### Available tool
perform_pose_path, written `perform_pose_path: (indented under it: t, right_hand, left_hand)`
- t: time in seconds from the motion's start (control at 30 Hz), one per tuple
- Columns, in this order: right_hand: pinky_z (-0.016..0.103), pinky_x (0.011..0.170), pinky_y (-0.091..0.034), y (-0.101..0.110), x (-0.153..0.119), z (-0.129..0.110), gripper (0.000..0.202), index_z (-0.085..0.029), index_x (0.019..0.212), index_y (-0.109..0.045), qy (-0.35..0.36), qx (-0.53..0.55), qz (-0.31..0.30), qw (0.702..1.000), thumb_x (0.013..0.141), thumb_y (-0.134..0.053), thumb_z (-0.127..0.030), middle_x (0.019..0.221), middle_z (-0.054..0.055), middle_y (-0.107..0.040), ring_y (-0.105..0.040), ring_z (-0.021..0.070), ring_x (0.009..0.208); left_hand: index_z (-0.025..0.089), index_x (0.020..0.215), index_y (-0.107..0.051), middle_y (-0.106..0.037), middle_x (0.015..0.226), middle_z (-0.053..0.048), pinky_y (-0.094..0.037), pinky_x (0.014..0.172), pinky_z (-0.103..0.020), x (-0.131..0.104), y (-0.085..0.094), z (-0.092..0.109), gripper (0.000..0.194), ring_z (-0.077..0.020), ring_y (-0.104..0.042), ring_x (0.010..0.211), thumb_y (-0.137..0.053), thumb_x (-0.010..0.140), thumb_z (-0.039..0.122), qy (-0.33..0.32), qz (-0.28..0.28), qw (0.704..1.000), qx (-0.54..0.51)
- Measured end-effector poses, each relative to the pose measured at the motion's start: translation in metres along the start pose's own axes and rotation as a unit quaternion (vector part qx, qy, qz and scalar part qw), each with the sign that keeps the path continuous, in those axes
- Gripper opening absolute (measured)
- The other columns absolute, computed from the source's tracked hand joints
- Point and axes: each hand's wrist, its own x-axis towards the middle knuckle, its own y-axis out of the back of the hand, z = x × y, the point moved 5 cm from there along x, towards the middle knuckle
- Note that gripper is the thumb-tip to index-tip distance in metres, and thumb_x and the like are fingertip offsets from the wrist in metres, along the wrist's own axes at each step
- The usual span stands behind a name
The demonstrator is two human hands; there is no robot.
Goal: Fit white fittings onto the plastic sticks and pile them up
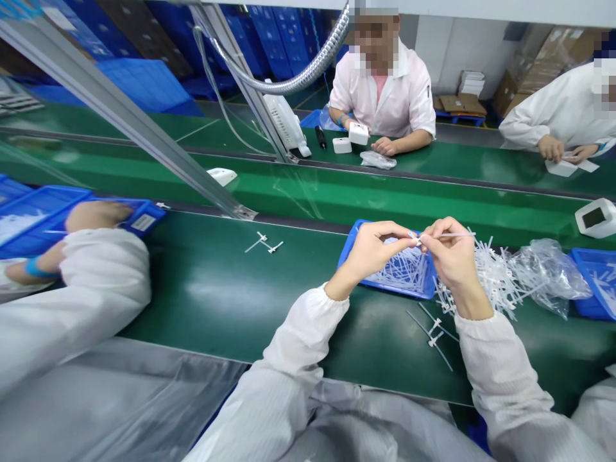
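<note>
Above a blue tray [350,247], my left hand [370,251] pinches a small white plastic fitting [418,241] between thumb and forefinger. My right hand [450,260] meets it fingertip to fingertip, closed on a thin whitish plastic strip [457,235] that sticks out to the right. Fingers partly cover where strip and fitting touch. Many loose thin strips [404,269] fill the tray. A heap of white strips with fittings [495,276] lies right of my right hand. Several similar pieces [434,333] rest on the green table below the tray.
A co-worker's arm [106,269] reaches over blue bins [52,199] at left. Small white pieces [264,242] lie mid-table. Clear plastic bag [548,269] and another blue bin [594,308] are at right. A slanted metal post [129,115] rises left. Two people work across the green conveyor [385,199].
</note>
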Motion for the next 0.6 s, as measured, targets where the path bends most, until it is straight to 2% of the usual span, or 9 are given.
perform_pose_path:
  t: [0.13,0.23,0.4,0.5,0.6]
  right_hand:
    - [0.026,0.063,-0.053,0.002,-0.002,0.003,0.036,-0.022,0.078,-0.059,0.018,-0.014,-0.007,1.0,0.08,-0.095,-0.026,0.074,-0.005,-0.068,-0.064,0.0109,0.064]
    - [0.025,0.062,-0.052,0.0,-0.003,0.005,0.038,-0.022,0.077,-0.058,0.023,-0.011,-0.005,1.0,0.079,-0.096,-0.027,0.073,-0.005,-0.068,-0.063,0.0107,0.064]
    - [0.025,0.059,-0.05,-0.007,0.001,0.006,0.04,-0.023,0.081,-0.058,-0.013,0.019,0.006,1.0,0.078,-0.095,-0.035,0.069,-0.006,-0.068,-0.06,0.0099,0.057]
    - [0.026,0.058,-0.05,-0.001,0.004,-0.008,0.037,-0.025,0.094,-0.063,-0.017,0.0,0.009,1.0,0.077,-0.094,-0.037,0.072,-0.005,-0.071,-0.06,0.0115,0.057]
    - [0.028,0.056,-0.047,0.03,0.001,-0.04,0.04,-0.027,0.108,-0.07,0.011,-0.087,0.04,0.995,0.076,-0.094,-0.035,0.075,-0.003,-0.072,-0.06,0.013,0.059]
  left_hand:
    - [0.019,0.085,-0.087,-0.085,0.087,-0.007,-0.065,0.081,-0.031,0.0,-0.002,0.001,0.014,-0.0212,-0.081,0.084,-0.094,0.081,0.03,-0.003,-0.003,1.0,-0.013]
    - [0.018,0.084,-0.086,-0.085,0.087,-0.008,-0.066,0.081,-0.033,0.0,-0.002,-0.004,0.018,-0.0222,-0.081,0.084,-0.095,0.079,0.032,0.023,0.004,0.999,-0.032]
    - [0.017,0.086,-0.085,-0.085,0.087,-0.007,-0.066,0.078,-0.032,-0.001,-0.007,-0.012,0.023,-0.0198,-0.08,0.079,-0.097,0.078,0.035,0.053,0.016,0.994,-0.092]
    - [0.017,0.096,-0.085,-0.083,0.084,-0.006,-0.065,0.076,-0.03,0.0,-0.007,-0.011,0.025,-0.0178,-0.079,0.076,-0.091,0.085,0.039,0.047,0.006,0.994,-0.095]
    - [0.017,0.106,-0.084,-0.081,0.081,-0.006,-0.063,0.075,-0.03,0.002,0.011,-0.015,0.03,-0.017,-0.077,0.074,-0.081,0.094,0.045,0.038,0.019,0.998,-0.041]
